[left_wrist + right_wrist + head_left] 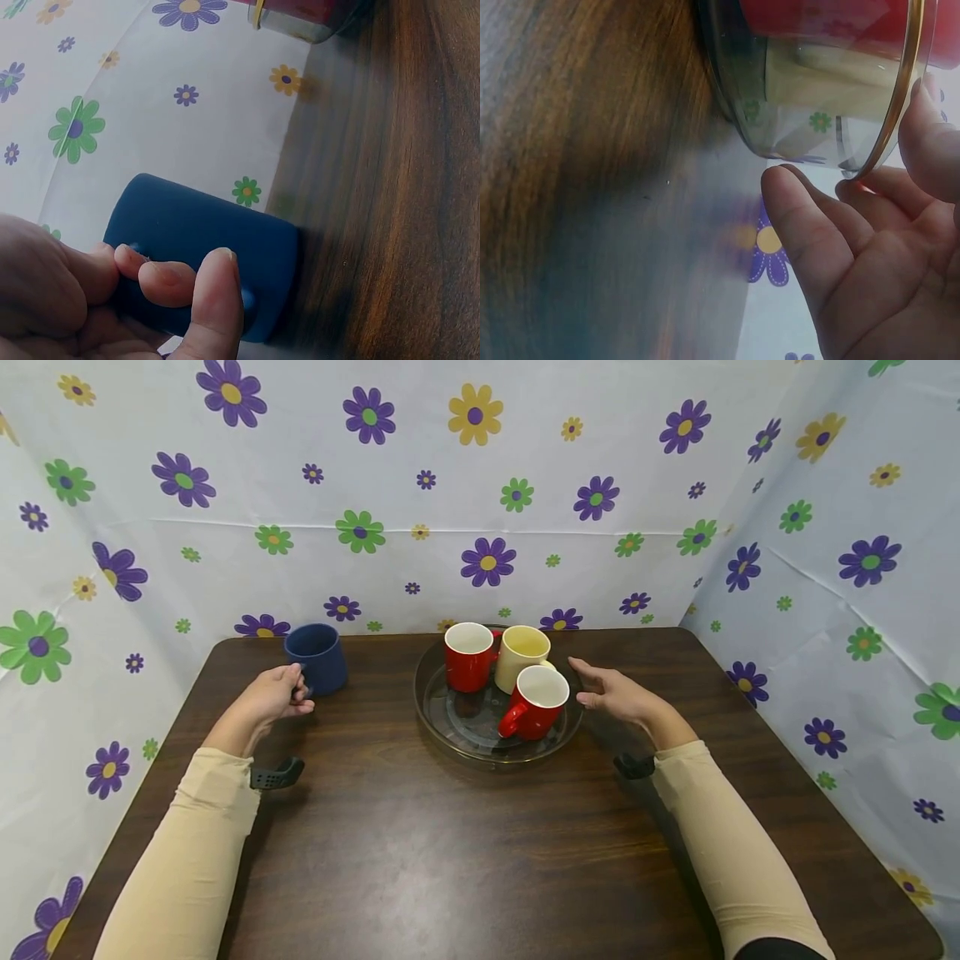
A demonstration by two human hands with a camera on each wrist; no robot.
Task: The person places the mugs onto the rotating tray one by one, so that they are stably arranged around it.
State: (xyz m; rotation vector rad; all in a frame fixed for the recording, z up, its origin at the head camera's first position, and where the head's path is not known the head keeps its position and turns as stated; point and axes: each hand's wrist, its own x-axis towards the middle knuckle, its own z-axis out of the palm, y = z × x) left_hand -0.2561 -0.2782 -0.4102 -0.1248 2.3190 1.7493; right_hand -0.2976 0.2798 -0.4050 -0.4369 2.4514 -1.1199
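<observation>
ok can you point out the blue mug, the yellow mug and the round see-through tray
blue mug [324, 673]: head view, on its outer wall
yellow mug [509, 672]: head view, on its outer wall
round see-through tray [469, 728]: head view, on a bare part of its floor

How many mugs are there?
4: a blue mug, its handle gripped by the left hand; in the round tray, a left red mug, a front red mug and a yellow mug.

The brown table [435, 852] bears a tray [442, 720] and blue mug [326, 670].
</observation>
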